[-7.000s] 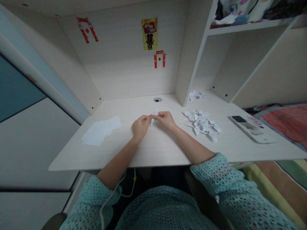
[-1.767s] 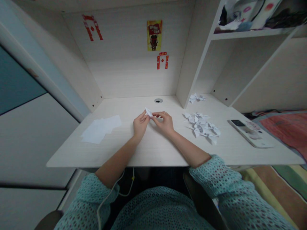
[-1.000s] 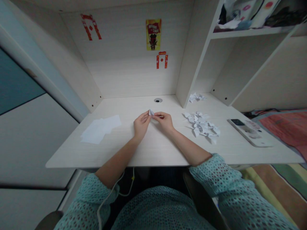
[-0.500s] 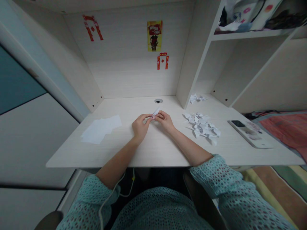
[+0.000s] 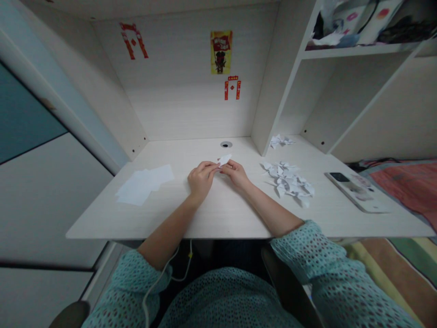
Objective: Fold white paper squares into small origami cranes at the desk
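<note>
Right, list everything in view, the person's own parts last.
Desk: 1, whitish, centre
Paper piece: 1, white, mid desk, held
Flat sheets: several, white, desk's left
Folded papers: many, white, desk's right
Small paper heap: 1, white, desk's back right
Phone: 1, white and black, desk's right end
Grommet: 1, grey, desk's back
Gate stickers: 2, red, back panel
Poster: 1, yellow and red, back panel
Shelf items: several, mostly white, upper right
Side panels: several, grey and teal, far left
Red cloth: 1, red, right edge
Striped cloth: 1, multicoloured, lower right
Cord: 1, white, lower left
Sweater: 1, teal, bottom
Left hand: 1, bare, pinching paper piece
Right hand: 1, bare, pinching paper piece
</note>
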Action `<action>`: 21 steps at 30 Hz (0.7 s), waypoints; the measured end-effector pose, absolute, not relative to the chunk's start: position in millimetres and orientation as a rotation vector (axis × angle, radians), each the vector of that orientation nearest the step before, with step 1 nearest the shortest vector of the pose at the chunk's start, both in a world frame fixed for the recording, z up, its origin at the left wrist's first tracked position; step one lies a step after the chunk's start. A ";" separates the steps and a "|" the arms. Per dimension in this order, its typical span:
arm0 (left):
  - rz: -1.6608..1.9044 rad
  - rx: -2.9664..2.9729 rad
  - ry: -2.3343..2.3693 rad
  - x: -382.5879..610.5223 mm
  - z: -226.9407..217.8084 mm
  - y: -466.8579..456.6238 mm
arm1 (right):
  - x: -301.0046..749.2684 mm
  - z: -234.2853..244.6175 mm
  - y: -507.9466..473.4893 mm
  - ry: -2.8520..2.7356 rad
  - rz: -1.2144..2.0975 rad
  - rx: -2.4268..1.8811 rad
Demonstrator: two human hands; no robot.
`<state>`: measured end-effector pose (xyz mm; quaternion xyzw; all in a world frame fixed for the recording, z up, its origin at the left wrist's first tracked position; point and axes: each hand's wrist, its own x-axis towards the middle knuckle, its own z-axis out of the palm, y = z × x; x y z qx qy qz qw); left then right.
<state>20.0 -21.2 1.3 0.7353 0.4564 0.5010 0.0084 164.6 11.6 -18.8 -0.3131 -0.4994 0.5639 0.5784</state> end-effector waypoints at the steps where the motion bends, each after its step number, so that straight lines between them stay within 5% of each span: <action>1: 1.561 2.327 1.442 19.5 1.4 -21.1 | 165.0 -19.2 12.4 -1.161 1.340 -0.724; 21: 1.525 2.414 1.426 15.5 -0.3 -17.7 | 168.0 -16.3 13.1 -1.214 1.351 -0.688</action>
